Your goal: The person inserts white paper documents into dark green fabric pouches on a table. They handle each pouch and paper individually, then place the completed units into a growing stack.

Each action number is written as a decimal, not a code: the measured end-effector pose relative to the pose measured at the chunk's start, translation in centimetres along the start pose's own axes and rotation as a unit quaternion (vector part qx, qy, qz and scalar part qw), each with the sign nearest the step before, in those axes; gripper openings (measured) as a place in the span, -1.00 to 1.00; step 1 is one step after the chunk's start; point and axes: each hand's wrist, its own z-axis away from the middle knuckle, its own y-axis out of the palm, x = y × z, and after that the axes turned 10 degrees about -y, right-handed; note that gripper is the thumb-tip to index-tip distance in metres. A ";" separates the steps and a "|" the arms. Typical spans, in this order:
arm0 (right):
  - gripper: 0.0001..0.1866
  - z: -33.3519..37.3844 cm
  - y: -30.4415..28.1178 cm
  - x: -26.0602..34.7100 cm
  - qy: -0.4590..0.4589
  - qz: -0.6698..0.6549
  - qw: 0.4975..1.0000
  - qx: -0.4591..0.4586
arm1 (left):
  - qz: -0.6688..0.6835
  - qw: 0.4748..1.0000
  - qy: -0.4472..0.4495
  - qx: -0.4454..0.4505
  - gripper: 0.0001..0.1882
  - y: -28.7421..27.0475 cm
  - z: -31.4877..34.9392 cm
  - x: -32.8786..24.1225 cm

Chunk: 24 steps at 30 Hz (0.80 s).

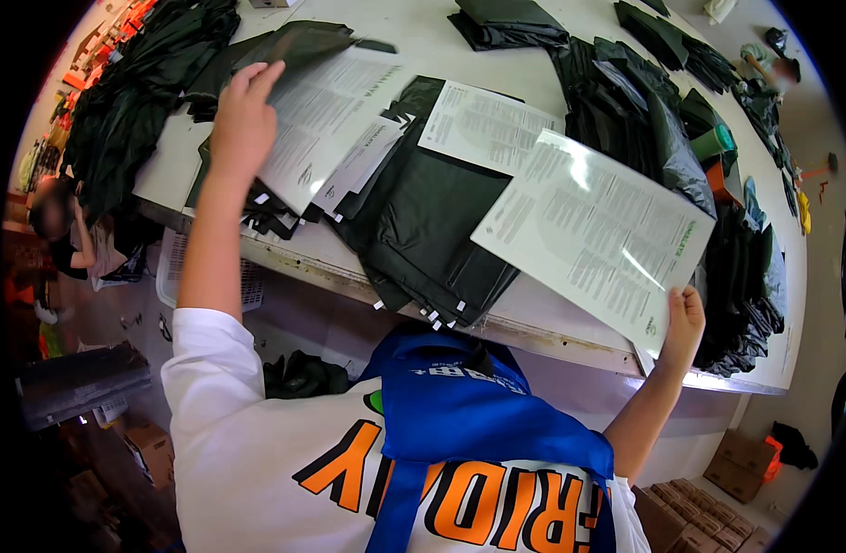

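Note:
My right hand [685,324] pinches the lower right corner of a glossy white printed sheet [589,230], which is tilted over the table's front edge. My left hand [246,120] reaches up to the far left, its fingers closed at the edge of a folded dark garment [305,44]; this garment is blurred, and my thumb is hidden. Beside that hand, another printed sheet [335,111] lies on a pile of dark folded garments with white tags. Between my hands a folded black garment [432,230] lies near the edge, with a printed sheet [483,120] over its far end.
Heaped dark garments [151,92] hang off the table's left end. More folded stacks [508,23] lie at the back, and dark clothing piles [626,111] fill the right side near a green roll [713,141]. A white plastic basket [171,267] stands below left. Other people are in the background.

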 end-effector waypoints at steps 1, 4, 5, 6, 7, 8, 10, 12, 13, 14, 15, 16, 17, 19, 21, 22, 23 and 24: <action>-0.84 0.6 -0.1 -1.0 0.010 -0.007 1.000 -0.010 | -0.039 0.999 -0.023 0.012 -0.38 0.9 1.2 -2.5; -0.84 2.2 -0.4 -1.9 0.058 -0.005 0.998 -0.015 | 0.174 0.965 -0.061 0.185 -0.55 7.2 8.2 -8.3; -0.84 2.5 -0.4 -2.4 0.066 0.004 0.998 -0.021 | 0.198 0.948 0.045 0.246 -0.55 7.9 10.6 -12.0; -0.84 2.7 -0.4 -2.5 0.073 0.011 0.997 -0.022 | 0.209 0.920 0.011 0.331 -0.53 9.0 13.4 -14.6; -0.84 2.8 -0.4 -2.4 0.077 0.015 0.997 -0.015 | 0.205 0.910 -0.026 0.361 -0.48 10.9 16.1 -16.5; -0.85 2.9 -0.5 -2.5 0.082 0.019 0.996 -0.012 | 0.187 0.902 -0.064 0.385 -0.43 12.1 17.6 -18.3; -0.86 3.0 -0.7 -2.2 0.092 0.028 0.995 -0.004 | 0.145 0.925 -0.057 0.348 -0.50 14.4 18.9 -20.1; -0.86 3.1 -0.4 -2.2 0.099 0.039 0.994 -0.012 | 0.146 0.928 -0.064 0.336 -0.65 15.9 18.9 -20.8; -0.86 3.2 -0.2 -2.2 0.101 0.042 0.994 -0.013 | 0.154 0.928 -0.059 0.333 -0.72 17.2 19.1 -20.5; -0.86 3.3 -0.3 -2.4 0.107 0.042 0.993 -0.003 | 0.161 0.929 -0.055 0.330 -0.79 18.1 19.7 -20.1; -0.86 3.4 -0.4 -2.8 0.114 0.038 0.993 0.004 | 0.192 0.922 -0.063 0.331 -0.83 17.7 19.3 -19.9; -0.86 3.4 -0.4 -3.1 0.120 0.034 0.992 0.012 | 0.223 0.914 -0.072 0.331 -0.87 17.1 19.0 -19.5; -0.86 3.4 -0.2 -3.2 0.132 0.045 0.990 0.033 | 0.254 0.905 -0.081 0.331 -0.90 16.4 18.7 -19.2; -0.86 3.5 0.6 -3.4 0.158 0.060 0.983 0.070 | 0.296 0.881 -0.101 0.355 -0.91 12.7 17.5 -19.0; -0.86 3.7 1.0 -5.6 0.157 0.035 0.984 0.073 | 0.322 0.868 -0.114 0.360 -0.90 9.7 16.9 -19.0; -0.86 3.8 1.4 -6.3 0.149 0.005 0.987 0.059 | 0.323 0.871 -0.096 0.358 -0.90 9.0 16.9 -18.9; -0.85 4.1 1.8 -6.8 0.141 -0.024 0.989 0.044 | 0.331 0.863 -0.088 0.371 -0.91 8.6 17.1 -19.1; -0.86 4.3 2.4 -6.9 0.127 -0.031 0.991 0.021 | 0.339 0.856 -0.083 0.382 -0.91 8.2 17.2 -19.2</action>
